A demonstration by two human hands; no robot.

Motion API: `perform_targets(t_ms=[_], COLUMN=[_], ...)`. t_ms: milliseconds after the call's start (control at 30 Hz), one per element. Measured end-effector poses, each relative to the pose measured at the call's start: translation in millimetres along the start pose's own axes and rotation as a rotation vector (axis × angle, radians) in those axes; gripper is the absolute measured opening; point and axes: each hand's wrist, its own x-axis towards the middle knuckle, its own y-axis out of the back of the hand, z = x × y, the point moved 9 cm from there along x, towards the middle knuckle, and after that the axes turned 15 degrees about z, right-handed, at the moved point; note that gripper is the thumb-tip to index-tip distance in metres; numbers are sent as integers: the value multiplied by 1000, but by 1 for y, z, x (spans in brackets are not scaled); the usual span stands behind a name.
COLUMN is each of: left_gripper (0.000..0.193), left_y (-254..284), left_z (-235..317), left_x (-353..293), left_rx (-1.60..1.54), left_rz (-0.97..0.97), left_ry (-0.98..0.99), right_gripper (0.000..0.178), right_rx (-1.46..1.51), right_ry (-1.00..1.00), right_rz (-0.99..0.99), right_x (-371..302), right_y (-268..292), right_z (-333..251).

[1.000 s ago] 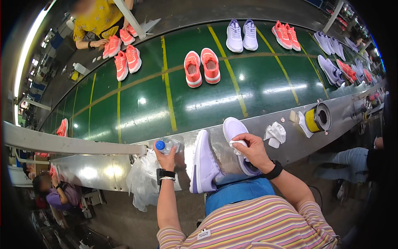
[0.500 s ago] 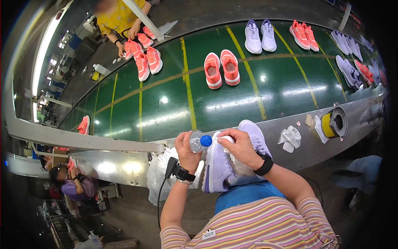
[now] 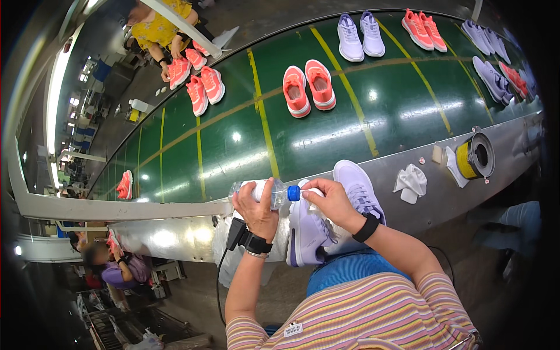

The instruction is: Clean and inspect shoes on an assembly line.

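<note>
Wrapped around a clear plastic bottle (image 3: 276, 195) with a blue cap is my left hand (image 3: 255, 211). The bottle lies nearly on its side, its cap pointing right. Fingers pinched, my right hand (image 3: 333, 205) holds a small white cloth (image 3: 315, 191) right by the cap; I cannot tell whether they touch. Beneath my hands a lavender shoe (image 3: 303, 236) is propped at the bench edge near my lap, partly hidden by my right hand. A second lavender shoe (image 3: 357, 188) stands just right of it on the metal ledge.
A metal ledge (image 3: 431, 201) carries a crumpled white cloth (image 3: 412, 179) and a yellow-banded can (image 3: 465, 161). Beyond lies a green conveyor (image 3: 227, 163) with coral shoes (image 3: 309, 88) and lavender shoes (image 3: 361, 38). A white frame bar (image 3: 169, 211) juts in at left. A co-worker (image 3: 154, 29) handles coral shoes.
My left hand has tipped the bottle over, so its cap now points right toward the white cloth. My right hand has shifted slightly left, still pinching the cloth.
</note>
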Motion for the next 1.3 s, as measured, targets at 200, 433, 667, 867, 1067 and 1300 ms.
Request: perform_targets(t_ms=[200,433,667,867,1067,1300], left_gripper=[63,64,65,61,70,71], left_y=[5,-5,-59,-69,-30,-96], left_z=[-1,6,-111,-128,-82,112], left_x=[1,-3,-115,-149,-173,-80], left_rx=[8,-16,-650,-540,-364,-580], left_rz=[-19,-2,77,75,-100,-647], left_ry=[18,-14,937,1186,1465,1080], right_gripper=[14,15,16,14,13,10], right_rx=[72,208,10,-262,-291,-289], right_ry=[-85,-152,13,-44,-16,107], right_rz=[-15,-15,87,228,305,226], right_x=[-1,-1,9,6,13,28], right_y=[-5,-5,116,206,204,183], right_z=[17,17,-30,24,92,97])
